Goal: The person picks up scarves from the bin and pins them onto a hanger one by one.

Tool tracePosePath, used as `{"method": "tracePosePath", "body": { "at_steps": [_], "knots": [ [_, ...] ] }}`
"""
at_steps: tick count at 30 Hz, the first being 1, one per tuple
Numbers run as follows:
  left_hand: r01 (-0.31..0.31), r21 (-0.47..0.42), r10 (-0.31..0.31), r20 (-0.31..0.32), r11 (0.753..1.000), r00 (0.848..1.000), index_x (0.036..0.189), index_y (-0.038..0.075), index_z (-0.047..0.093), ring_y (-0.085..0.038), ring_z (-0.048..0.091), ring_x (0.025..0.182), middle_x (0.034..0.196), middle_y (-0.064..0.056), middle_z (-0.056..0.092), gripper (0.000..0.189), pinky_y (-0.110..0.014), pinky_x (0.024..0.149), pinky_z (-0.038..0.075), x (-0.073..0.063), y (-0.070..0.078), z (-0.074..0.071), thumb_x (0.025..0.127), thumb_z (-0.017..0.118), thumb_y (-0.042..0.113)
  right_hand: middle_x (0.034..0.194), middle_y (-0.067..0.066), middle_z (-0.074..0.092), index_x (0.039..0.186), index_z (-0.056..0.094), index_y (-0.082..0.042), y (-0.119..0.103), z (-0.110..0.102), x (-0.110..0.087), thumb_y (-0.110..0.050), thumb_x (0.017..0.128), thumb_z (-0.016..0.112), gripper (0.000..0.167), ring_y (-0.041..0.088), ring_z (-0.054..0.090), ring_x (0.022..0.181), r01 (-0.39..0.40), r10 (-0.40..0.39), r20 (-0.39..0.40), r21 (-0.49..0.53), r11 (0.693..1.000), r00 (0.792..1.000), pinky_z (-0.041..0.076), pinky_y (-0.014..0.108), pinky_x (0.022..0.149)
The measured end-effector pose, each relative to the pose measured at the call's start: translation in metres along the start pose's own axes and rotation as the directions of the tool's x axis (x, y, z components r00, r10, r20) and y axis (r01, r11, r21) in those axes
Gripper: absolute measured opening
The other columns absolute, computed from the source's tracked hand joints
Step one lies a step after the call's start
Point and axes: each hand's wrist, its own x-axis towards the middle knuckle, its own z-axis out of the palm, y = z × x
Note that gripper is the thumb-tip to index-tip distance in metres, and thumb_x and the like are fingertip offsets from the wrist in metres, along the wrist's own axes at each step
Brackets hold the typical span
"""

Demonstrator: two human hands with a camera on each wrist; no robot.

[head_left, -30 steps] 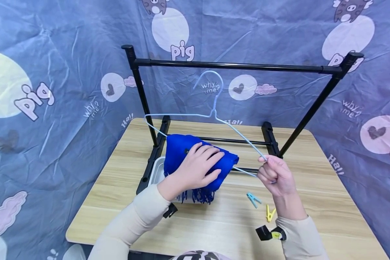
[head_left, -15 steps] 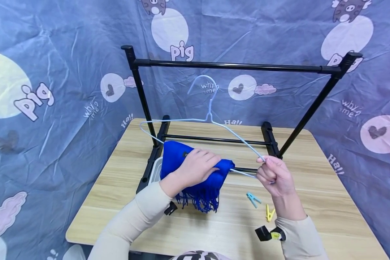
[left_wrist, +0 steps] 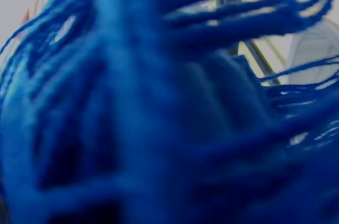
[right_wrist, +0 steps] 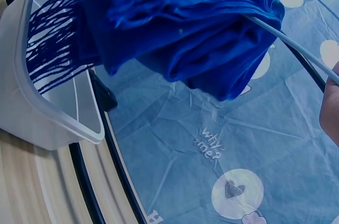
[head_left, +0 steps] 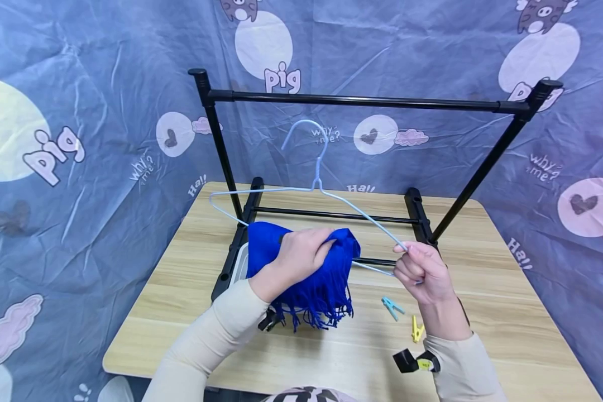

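A blue fringed scarf (head_left: 326, 282) hangs folded over the lower bar of a pale blue wire hanger (head_left: 317, 170). My left hand (head_left: 301, 252) grips the scarf's upper part, with some fingers hidden behind cloth. At the hanger's right corner, my right hand (head_left: 424, 272) holds the wire between thumb and curled fingers. The hook points up, below the rack's top rail. Blurred scarf fringe (left_wrist: 143, 107) fills most of the left wrist view. In the right wrist view, the scarf (right_wrist: 185, 38) drapes around the hanger bar (right_wrist: 296, 46), and part of my right hand (right_wrist: 331, 110) shows.
A black rack (head_left: 362, 101) stands on the wooden table (head_left: 181, 324). A white plastic bin (right_wrist: 58, 123) sits at its left side, below the scarf. Blue (head_left: 393, 308) and yellow (head_left: 416, 329) clothespins lie near my right wrist. Printed fabric (head_left: 120, 84) surrounds the table.
The hanger and scarf have shifted down and left. My left hand has gone from lying spread on the scarf to gripping it, and more fringe hangs in front. My right hand keeps its hold.
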Motion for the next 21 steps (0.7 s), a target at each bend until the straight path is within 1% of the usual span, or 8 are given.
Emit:
{"method": "tracePosePath", "body": {
  "at_steps": [3,5,9,13,15,17,19,21],
  "knots": [
    [-0.010,-0.005,0.010,0.094,1.000,0.996,0.091,0.014,0.057,-0.010,0.057,0.065,0.076,0.005,0.060,0.014,-0.024,0.049,0.042,0.0025,0.0007,-0.0009,0.087,0.050,0.025,0.047,0.001,0.023,0.107,0.045,0.022,-0.0007,-0.0001,-0.0002,0.002,0.092,0.019,0.035,0.008,0.020,0.038,0.004,-0.004,0.003,-0.002,1.000,1.000,0.018,0.017,0.037],
    [-0.030,0.004,0.028,0.164,1.000,0.986,0.094,0.015,0.057,-0.010,0.057,0.072,0.082,0.005,0.060,0.021,-0.024,0.058,0.043,0.0033,0.0007,-0.0011,0.087,0.049,0.033,0.046,0.001,0.023,0.107,0.045,0.022,-0.0014,-0.0003,-0.0005,0.002,0.092,0.019,0.035,0.009,0.020,0.038,0.005,-0.005,0.002,-0.002,1.000,1.000,0.018,0.016,0.037],
    [-0.061,0.055,0.043,0.285,0.997,0.958,0.104,0.013,0.057,-0.014,0.055,0.089,0.097,0.002,0.060,0.042,-0.031,0.076,0.041,0.0037,0.0010,-0.0007,0.083,0.047,0.048,0.046,0.001,0.023,0.107,0.045,0.022,-0.0024,-0.0013,-0.0009,0.002,0.093,0.019,0.035,0.008,0.020,0.038,0.010,-0.010,-0.001,-0.006,1.000,1.000,0.018,0.016,0.037],
    [-0.071,0.115,0.023,0.373,0.991,0.928,0.112,0.013,0.054,-0.018,0.050,0.099,0.107,0.000,0.056,0.056,-0.036,0.083,0.036,0.0041,0.0023,0.0007,0.079,0.045,0.058,0.046,0.001,0.023,0.107,0.045,0.021,-0.0026,-0.0030,-0.0013,0.002,0.093,0.018,0.036,0.008,0.020,0.038,0.009,-0.009,-0.006,-0.004,1.000,1.000,0.018,0.016,0.037],
    [-0.068,0.139,0.008,0.397,0.988,0.918,0.113,0.014,0.053,-0.019,0.049,0.100,0.109,0.000,0.055,0.060,-0.037,0.084,0.035,0.0040,0.0025,0.0021,0.077,0.045,0.061,0.046,0.001,0.023,0.108,0.045,0.021,-0.0024,-0.0040,-0.0016,0.002,0.093,0.018,0.036,0.008,0.020,0.038,0.004,-0.004,-0.009,-0.001,1.000,1.000,0.018,0.016,0.037],
    [-0.062,0.156,-0.006,0.401,0.986,0.916,0.114,0.014,0.052,-0.019,0.049,0.100,0.109,0.000,0.055,0.065,-0.039,0.086,0.033,0.0039,0.0022,0.0030,0.074,0.045,0.065,0.046,0.001,0.023,0.108,0.045,0.021,-0.0025,-0.0052,-0.0018,0.002,0.093,0.018,0.036,0.008,0.020,0.038,0.001,-0.001,-0.012,-0.003,1.000,1.000,0.018,0.016,0.037],
    [-0.050,0.154,-0.014,0.389,0.987,0.921,0.116,0.014,0.051,-0.020,0.047,0.103,0.110,-0.001,0.054,0.073,-0.040,0.088,0.030,0.0038,0.0014,0.0037,0.069,0.046,0.069,0.046,0.001,0.023,0.107,0.045,0.021,-0.0029,-0.0063,-0.0018,0.002,0.093,0.019,0.036,0.008,0.020,0.037,0.000,0.000,-0.015,-0.006,1.000,1.000,0.018,0.017,0.037],
    [-0.044,0.150,-0.012,0.357,0.988,0.934,0.119,0.013,0.048,-0.020,0.044,0.106,0.113,-0.001,0.052,0.084,-0.040,0.091,0.025,0.0039,-0.0003,0.0034,0.063,0.044,0.076,0.046,0.001,0.023,0.107,0.046,0.021,-0.0040,-0.0075,-0.0016,0.002,0.093,0.019,0.036,0.008,0.020,0.037,0.000,0.000,-0.018,-0.007,1.000,1.000,0.018,0.016,0.037]
  ]
}}
